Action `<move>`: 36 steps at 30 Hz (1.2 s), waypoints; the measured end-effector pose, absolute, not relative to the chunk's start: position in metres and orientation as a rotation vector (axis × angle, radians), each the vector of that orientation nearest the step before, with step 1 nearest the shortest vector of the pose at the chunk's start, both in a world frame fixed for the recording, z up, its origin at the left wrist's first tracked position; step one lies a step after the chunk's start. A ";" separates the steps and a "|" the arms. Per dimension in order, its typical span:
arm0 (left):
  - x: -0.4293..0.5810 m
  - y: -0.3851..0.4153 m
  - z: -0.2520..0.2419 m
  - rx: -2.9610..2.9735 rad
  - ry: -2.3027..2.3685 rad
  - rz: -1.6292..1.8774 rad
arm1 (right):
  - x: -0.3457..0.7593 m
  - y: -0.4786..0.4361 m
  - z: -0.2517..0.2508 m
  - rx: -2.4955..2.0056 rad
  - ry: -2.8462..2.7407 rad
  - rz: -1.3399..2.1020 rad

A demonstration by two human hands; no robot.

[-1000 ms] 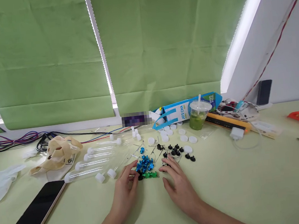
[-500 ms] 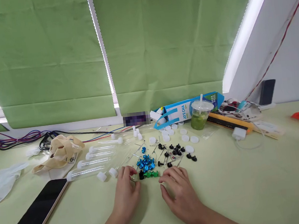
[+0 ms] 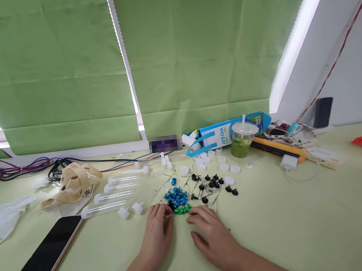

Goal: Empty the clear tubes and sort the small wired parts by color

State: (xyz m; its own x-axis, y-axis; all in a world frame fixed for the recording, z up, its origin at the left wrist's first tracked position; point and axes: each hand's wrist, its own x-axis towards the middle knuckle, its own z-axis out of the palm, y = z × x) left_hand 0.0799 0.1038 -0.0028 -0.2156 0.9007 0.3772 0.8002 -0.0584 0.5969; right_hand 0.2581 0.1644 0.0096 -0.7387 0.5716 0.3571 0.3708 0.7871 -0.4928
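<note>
Several small green metallic parts [image 3: 183, 210] lie in a short row on the table between my hands. My left hand [image 3: 157, 227] rests at the left end of the row, fingers curled and thumb apart. Its fingertips are beside a black part [image 3: 170, 206], and a thin pale piece shows near them, too small to make out. At the right end, my right hand [image 3: 213, 237] has its fingertips beside the green parts, its thumb spread away. Just behind the row sits a pile of blue metallic parts [image 3: 176, 196].
Black knob-like parts [image 3: 216, 182] and thin metal rods lie behind my right hand. White round caps [image 3: 235, 169] and a drink cup [image 3: 243, 139] are farther back. Clear tubes with white caps [image 3: 110, 197] and a dark-screened device [image 3: 42, 262] lie left.
Both hands have drawn slightly closer together around the green parts. The green row looks shorter and more bunched, nearer the blue pile.
</note>
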 end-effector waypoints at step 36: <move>0.090 0.122 0.002 2.564 1.807 0.432 | 0.291 0.211 0.028 -0.663 -2.986 0.435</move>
State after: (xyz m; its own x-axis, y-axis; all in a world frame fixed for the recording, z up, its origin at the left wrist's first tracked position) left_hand 0.0904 0.1225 0.0016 0.3115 0.9206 0.2353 0.9276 -0.3484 0.1351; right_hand 0.2906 0.2105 0.0281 -0.9067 0.4217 -0.0098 0.4070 0.8685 -0.2831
